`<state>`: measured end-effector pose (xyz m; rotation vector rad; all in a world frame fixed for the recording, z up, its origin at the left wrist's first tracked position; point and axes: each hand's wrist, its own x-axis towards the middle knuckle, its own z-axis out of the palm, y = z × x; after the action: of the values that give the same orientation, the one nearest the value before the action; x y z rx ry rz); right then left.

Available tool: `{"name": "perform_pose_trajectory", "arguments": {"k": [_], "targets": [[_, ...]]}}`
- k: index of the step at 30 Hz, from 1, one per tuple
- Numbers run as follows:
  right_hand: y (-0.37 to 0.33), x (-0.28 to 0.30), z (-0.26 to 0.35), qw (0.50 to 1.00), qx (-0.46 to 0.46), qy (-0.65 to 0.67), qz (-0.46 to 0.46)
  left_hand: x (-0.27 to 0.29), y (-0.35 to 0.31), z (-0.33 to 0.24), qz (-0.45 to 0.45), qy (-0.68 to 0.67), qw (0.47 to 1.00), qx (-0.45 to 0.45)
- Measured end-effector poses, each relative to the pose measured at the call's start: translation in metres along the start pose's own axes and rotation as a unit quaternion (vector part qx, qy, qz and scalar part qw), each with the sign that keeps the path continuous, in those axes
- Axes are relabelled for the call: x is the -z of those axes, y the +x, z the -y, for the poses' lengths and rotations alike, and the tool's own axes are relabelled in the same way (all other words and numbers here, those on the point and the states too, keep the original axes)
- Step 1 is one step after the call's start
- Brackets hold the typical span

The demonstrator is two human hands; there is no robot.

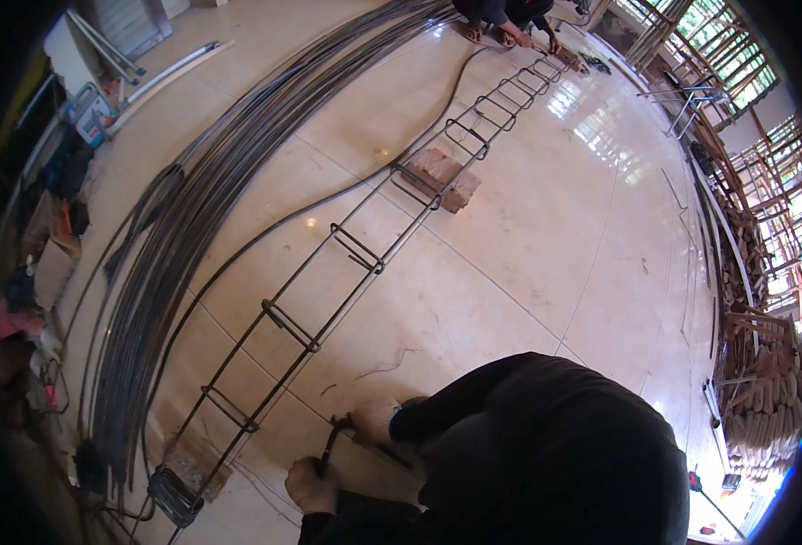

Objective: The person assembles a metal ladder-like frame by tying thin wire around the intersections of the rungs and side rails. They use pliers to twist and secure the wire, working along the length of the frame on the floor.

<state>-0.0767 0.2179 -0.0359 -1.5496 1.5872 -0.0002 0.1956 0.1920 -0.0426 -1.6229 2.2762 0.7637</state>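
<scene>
My left hand [310, 486], at the lower middle, is closed round one handle of a dark pair of pincers [333, 442]. The pincers' head points away from me, and a second dark bar, seemingly the other handle, slants off to the right. My right hand [375, 421] is beside the pincers' head, blurred, its fingers hard to make out. Left of both hands a long rebar cage [290, 325] of thin bars and rectangular stirrups runs away from me. A stack of stirrups [175, 495] hangs together at its near end.
Brick blocks [442, 180] prop the cage off the tiled floor. A thick bundle of long steel bars [228, 168] curves along the left, with one loose bar beside the cage. At the far end another person's hands [521, 38] touch the cage. Wood pieces [769, 391] are stacked at right.
</scene>
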Motion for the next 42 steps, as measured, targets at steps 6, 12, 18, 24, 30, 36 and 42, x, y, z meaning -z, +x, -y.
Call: {"name": "perform_pose_trajectory", "arguments": {"k": [6, 12, 18, 24, 30, 36, 42], "targets": [[0.018, -0.017, -0.005, 0.984, -0.077, 0.134, 0.091, 0.019, -0.018, -0.021, -0.007, -0.073, 0.997, 0.011], [0.019, -0.062, 0.004, 0.768, -0.091, 0.601, 0.201, 0.013, -0.051, -0.065, 0.053, -0.290, 0.956, 0.013], [0.025, -0.077, -0.004, 0.797, -0.008, 0.551, 0.246, 0.022, -0.063, -0.070, 0.177, -0.282, 0.943, 0.008], [0.026, -0.034, -0.012, 0.732, -0.036, 0.557, 0.391, -0.001, -0.051, 0.019, -0.401, -0.076, 0.843, 0.351], [0.011, -0.019, 0.007, 0.599, -0.149, 0.645, 0.451, -0.026, -0.059, 0.078, -0.228, -0.048, 0.898, 0.372], [0.007, -0.005, 0.008, 0.682, -0.105, 0.600, 0.404, -0.062, -0.098, 0.133, -0.253, 0.031, 0.934, 0.252], [-0.022, 0.043, -0.016, 0.835, -0.085, 0.499, 0.216, -0.086, -0.260, 0.159, -0.086, 0.080, 0.955, 0.273]]}}
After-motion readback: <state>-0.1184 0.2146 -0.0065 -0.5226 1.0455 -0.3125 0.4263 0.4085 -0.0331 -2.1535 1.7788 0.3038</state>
